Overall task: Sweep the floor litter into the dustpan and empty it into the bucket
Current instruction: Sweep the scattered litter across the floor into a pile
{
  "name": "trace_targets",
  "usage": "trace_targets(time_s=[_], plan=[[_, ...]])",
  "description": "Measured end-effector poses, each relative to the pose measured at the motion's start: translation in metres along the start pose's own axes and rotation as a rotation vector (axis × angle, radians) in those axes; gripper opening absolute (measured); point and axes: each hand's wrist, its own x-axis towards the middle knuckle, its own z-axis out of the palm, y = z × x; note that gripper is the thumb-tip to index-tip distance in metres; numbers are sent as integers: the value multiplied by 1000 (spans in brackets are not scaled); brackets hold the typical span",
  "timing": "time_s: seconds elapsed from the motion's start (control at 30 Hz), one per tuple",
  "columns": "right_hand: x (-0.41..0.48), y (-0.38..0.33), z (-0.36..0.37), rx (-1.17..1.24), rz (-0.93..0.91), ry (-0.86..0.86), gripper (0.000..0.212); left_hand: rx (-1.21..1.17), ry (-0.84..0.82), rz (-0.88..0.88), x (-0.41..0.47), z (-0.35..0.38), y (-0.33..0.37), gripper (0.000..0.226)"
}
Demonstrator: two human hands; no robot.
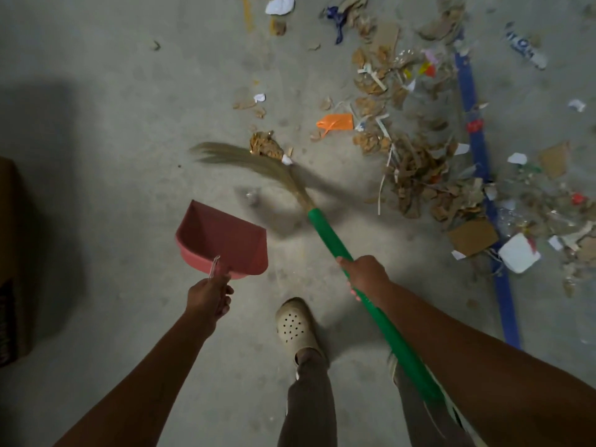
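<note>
Litter: we see the main heap of litter (pixel 416 175), torn cardboard, paper and plastic scraps, spread over the floor (pixel 113 124) to the upper right. A small clump (pixel 266 145) lies apart from it, just beside the bristles.
Dustpan: the red dustpan (pixel 222 240) sits low at left centre, its open mouth turned away from us. We make out nothing inside it, and we cannot tell whether its lip touches the floor.
Broom: the green-handled broom (pixel 332 243) slants up from the lower right. Its bristles (pixel 245 159) are blurred and fan leftward, between the clump and the dustpan.
Left hand: our left hand (pixel 208 296) is curled round the dustpan's clear handle.
Right hand: our right hand (pixel 364 274) is wrapped round the broom handle, about midway along it.
Bucket: we find no bucket in view.
Progress: we judge this an early stage. No load is in the pan, almost all the litter remains on the floor, and every emptying trip is ahead.
Surroundings: a blue strip (pixel 477 150) runs under the heap, an orange scrap (pixel 335 122) lies near the clump, a cardboard box (pixel 13 269) stands at the left edge, and our shoe (pixel 296 324) is between the arms.
</note>
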Motion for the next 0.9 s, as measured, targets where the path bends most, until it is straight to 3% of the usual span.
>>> trace_targets(time_s=[0.3, 0.47, 0.73, 0.9], plan=[[54, 68, -170, 287, 119, 237, 54, 78, -211, 46, -38, 131, 19, 24], [43, 96, -230, 541, 61, 363, 46, 134, -264, 60, -64, 193, 27, 22], [7, 146, -265, 561, -44, 509, 44, 227, -258, 108, -92, 246, 34, 18], [-16, 184, -253, 536, -136, 449, 38, 255, -201, 112, -103, 262, 24, 15]])
